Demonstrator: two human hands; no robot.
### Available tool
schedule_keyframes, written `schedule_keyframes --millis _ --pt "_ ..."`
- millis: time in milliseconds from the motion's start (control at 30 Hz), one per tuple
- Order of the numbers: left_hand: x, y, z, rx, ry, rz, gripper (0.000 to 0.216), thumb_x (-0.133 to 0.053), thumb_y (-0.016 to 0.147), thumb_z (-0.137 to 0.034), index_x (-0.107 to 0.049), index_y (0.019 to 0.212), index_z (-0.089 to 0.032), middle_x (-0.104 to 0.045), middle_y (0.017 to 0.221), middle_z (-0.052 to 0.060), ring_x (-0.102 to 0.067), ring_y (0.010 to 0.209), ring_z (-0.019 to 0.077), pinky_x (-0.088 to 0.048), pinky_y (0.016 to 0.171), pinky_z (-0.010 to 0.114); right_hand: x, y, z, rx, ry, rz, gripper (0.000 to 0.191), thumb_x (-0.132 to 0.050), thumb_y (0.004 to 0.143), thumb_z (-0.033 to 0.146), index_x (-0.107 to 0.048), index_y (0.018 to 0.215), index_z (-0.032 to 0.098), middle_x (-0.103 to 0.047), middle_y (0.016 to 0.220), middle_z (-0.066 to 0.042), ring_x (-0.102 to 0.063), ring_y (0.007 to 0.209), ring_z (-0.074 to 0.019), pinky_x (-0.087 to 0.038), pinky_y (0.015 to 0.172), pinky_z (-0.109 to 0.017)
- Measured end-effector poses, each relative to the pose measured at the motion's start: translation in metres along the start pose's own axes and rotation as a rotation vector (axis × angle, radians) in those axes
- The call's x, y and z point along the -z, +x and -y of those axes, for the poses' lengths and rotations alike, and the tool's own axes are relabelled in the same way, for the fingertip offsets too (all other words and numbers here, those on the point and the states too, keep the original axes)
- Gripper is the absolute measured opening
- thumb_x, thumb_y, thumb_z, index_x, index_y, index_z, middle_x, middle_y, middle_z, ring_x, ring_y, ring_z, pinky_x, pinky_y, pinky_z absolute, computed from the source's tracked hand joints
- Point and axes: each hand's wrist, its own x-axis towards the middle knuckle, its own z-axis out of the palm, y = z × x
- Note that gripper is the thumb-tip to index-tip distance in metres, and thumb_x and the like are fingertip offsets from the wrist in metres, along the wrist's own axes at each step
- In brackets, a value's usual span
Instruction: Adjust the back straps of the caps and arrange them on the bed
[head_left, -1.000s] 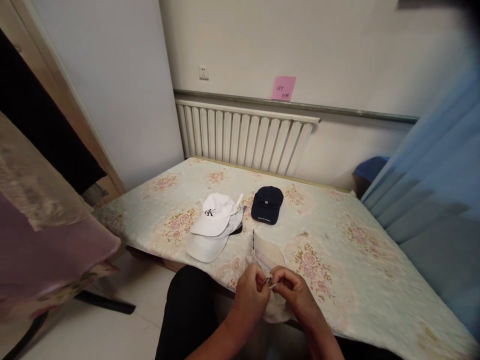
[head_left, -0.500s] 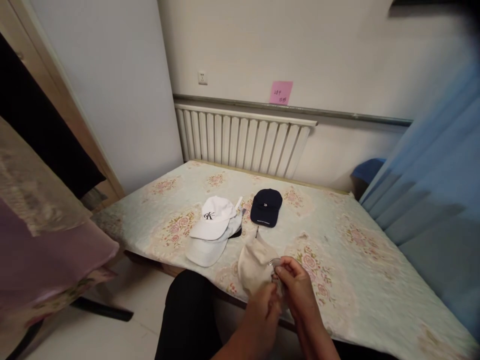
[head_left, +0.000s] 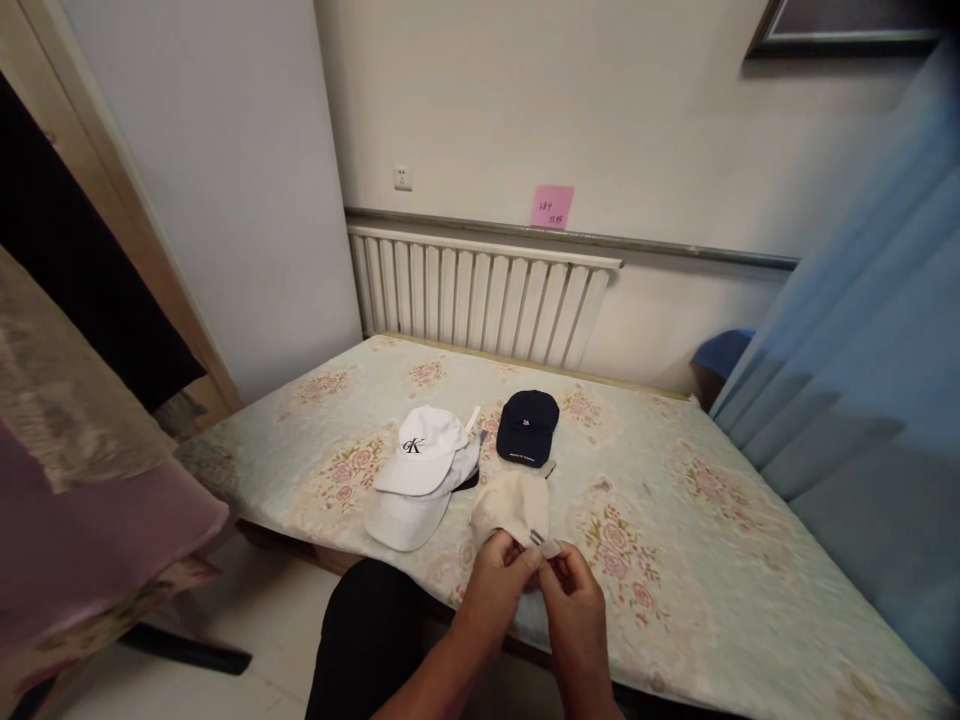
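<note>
At far left, a pink cloth (head_left: 97, 510) and a dark garment (head_left: 82, 260) run out of view. On a floral-covered bed (head_left: 712, 590) sits a stack of pale caps (head_left: 420, 455); the top one (white, with black "CK" lettering) covers most of those beneath. Next, at the bed's near edge, is a beige cap (head_left: 514, 500), its strap end and metal buckle (head_left: 535, 537) toward the person, crown facing away. Its long axis seems to run away from the person; the brim is hard to make out. The left hand (head_left: 495, 585) grips its edge, some fingertips hidden; beyond lies a navy cap (head_left: 527, 430), brim pointing nearward. The right hand (head_left: 576, 592) pinches the beige cap's strap. At right, a blue curtain (head_left: 862, 370) partly hides a blue object (head_left: 724, 350), unclear.
</note>
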Motion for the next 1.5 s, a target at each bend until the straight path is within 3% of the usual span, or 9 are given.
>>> schedule_keyframes --millis 267,467,667,733,833,967,1200,1367,1500 --pt "0.006 -0.002 0.004 0.040 0.187 -0.073 0.015 -0.049 0.073 -0.021 -0.057 0.083 -0.014 -0.055 0.066 -0.002 -0.050 0.059 0.0103 -0.040 0.059 0.023 0.011 0.003 0.017 0.109 -0.243 0.011 0.015 -0.057 0.072 0.032 -0.065 0.079 0.021 -0.066 0.072 -0.003 -0.058 0.066 -0.0201 -0.046 0.063 -0.031" --pt "0.011 -0.004 0.004 0.007 0.352 0.018 0.011 -0.045 0.075 -0.022 -0.054 0.075 -0.016 -0.056 0.064 -0.002 -0.050 0.058 0.0111 -0.039 0.058 0.024 0.023 0.013 0.024 0.208 -0.360 0.096 0.016 -0.054 0.075 0.027 -0.067 0.084 0.023 -0.067 0.078 -0.004 -0.059 0.071 -0.0207 -0.045 0.064 -0.031" --pt "0.017 -0.005 -0.006 -0.056 0.492 0.138 0.016 -0.044 0.074 -0.017 -0.059 0.076 -0.015 -0.055 0.067 -0.001 -0.051 0.064 0.0124 -0.038 0.059 0.023 0.032 0.024 0.032 0.221 -0.453 0.242 0.018 -0.054 0.068 0.012 -0.068 0.073 0.023 -0.065 0.072 -0.001 -0.057 0.070 -0.0194 -0.042 0.066 -0.030" --pt "0.018 -0.007 -0.010 -0.077 0.475 0.202 0.019 -0.043 0.074 -0.016 -0.062 0.080 -0.015 -0.056 0.072 0.000 -0.052 0.067 0.0126 -0.039 0.060 0.023 0.034 0.026 0.028 0.110 -0.356 0.192 0.007 -0.059 0.069 0.018 -0.064 0.066 0.022 -0.060 0.062 0.001 -0.054 0.060 -0.0172 -0.040 0.059 -0.029" --pt "0.019 -0.009 -0.013 -0.070 0.394 0.305 0.028 -0.043 0.074 -0.014 -0.063 0.093 -0.017 -0.058 0.080 0.001 -0.053 0.071 0.0127 -0.041 0.063 0.023 0.036 0.028 0.018 -0.133 0.052 0.161 0.015 -0.063 0.072 0.032 -0.059 0.063 0.021 -0.053 0.054 0.003 -0.048 0.051 -0.0139 -0.038 0.051 -0.026" --pt "0.021 -0.008 -0.011 -0.010 0.300 0.340 0.032 -0.045 0.075 -0.014 -0.062 0.102 -0.017 -0.059 0.079 0.000 -0.052 0.069 0.0120 -0.040 0.064 0.023 0.036 0.029 0.012 -0.255 0.527 0.229 0.016 -0.064 0.075 0.032 -0.065 0.084 0.019 -0.065 0.072 -0.002 -0.056 0.062 -0.0154 -0.044 0.057 -0.028" --pt "0.025 -0.006 -0.007 0.046 0.224 0.383 0.024 -0.050 0.075 -0.016 -0.063 0.094 -0.015 -0.056 0.070 -0.001 -0.048 0.063 0.0102 -0.037 0.060 0.022 0.021 0.019 0.014 -0.335 0.740 0.426 0.029 -0.064 0.074 0.024 -0.064 0.102 0.016 -0.069 0.078 -0.006 -0.061 0.065 -0.0198 -0.047 0.054 -0.031" --pt "0.027 -0.005 -0.007 0.052 0.158 0.327 0.023 -0.052 0.077 -0.022 -0.061 0.095 -0.012 -0.053 0.067 -0.001 -0.046 0.060 0.0096 -0.035 0.057 0.022 0.018 0.022 0.010 -0.310 0.908 0.355 0.037 -0.070 0.066 0.012 -0.062 0.102 0.020 -0.068 0.085 -0.003 -0.061 0.067 -0.0168 -0.049 0.053 -0.028" --pt "0.022 -0.004 -0.009 0.030 0.083 0.275 0.023 -0.051 0.079 -0.026 -0.058 0.095 -0.012 -0.054 0.068 -0.001 -0.041 0.055 0.0076 -0.031 0.055 0.021 0.019 0.025 0.012 -0.349 1.042 0.262 0.033 -0.068 0.067 0.002 -0.062 0.094 0.020 -0.058 0.062 0.006 -0.048 0.048 -0.0052 -0.042 0.044 -0.015"
